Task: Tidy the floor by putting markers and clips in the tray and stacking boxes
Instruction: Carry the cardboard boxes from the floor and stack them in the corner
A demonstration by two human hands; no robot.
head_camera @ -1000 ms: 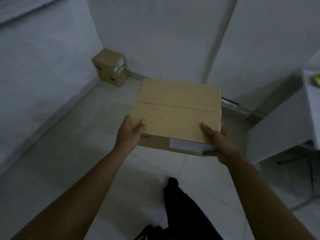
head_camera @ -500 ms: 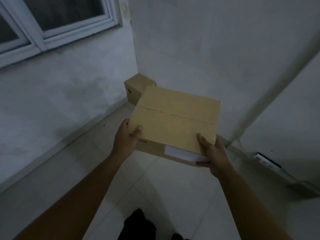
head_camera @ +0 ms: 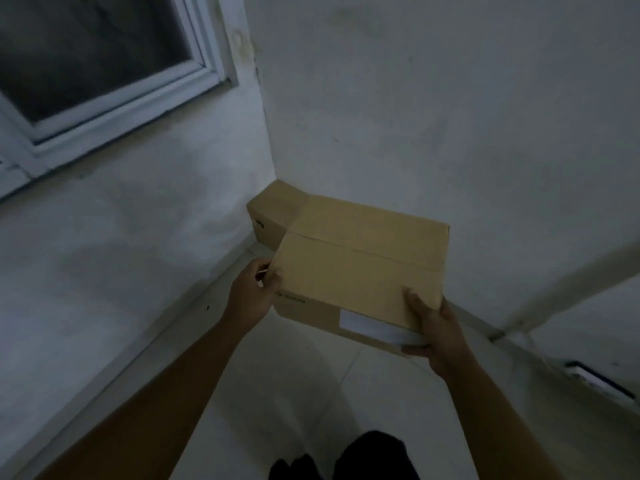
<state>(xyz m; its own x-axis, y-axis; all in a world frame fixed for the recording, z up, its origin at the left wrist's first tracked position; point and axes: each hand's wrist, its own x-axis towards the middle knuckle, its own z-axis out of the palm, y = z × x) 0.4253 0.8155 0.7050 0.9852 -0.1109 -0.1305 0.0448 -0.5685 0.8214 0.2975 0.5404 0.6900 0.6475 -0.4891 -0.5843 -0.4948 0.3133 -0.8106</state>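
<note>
Cardboard box [head_camera: 360, 268] held in air w/ both hands, above floor [head_camera: 294, 382] nr room corner. L hand [head_camera: 251, 294] fingers curled on its left edge; R hand [head_camera: 434, 329] thumb on top, fingers under near right corner. 2nd box [head_camera: 273, 214] on floor in corner, partly hidden behind it.

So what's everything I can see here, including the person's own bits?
held box: one, brown cardboard, in the air in front of the room's corner
label: one, white, on the held box's near side
corner box: one, brown cardboard, in the corner, partly hidden behind the held box
window: one, white frame, dark pane, upper left
floor: pale tiles, below
white object: one, low by the right wall, too blurred to name
legs: dark clothing, bottom edge
left hand: one, grips the held box's near left corner
right hand: one, grips its near right corner, thumb on top
</note>
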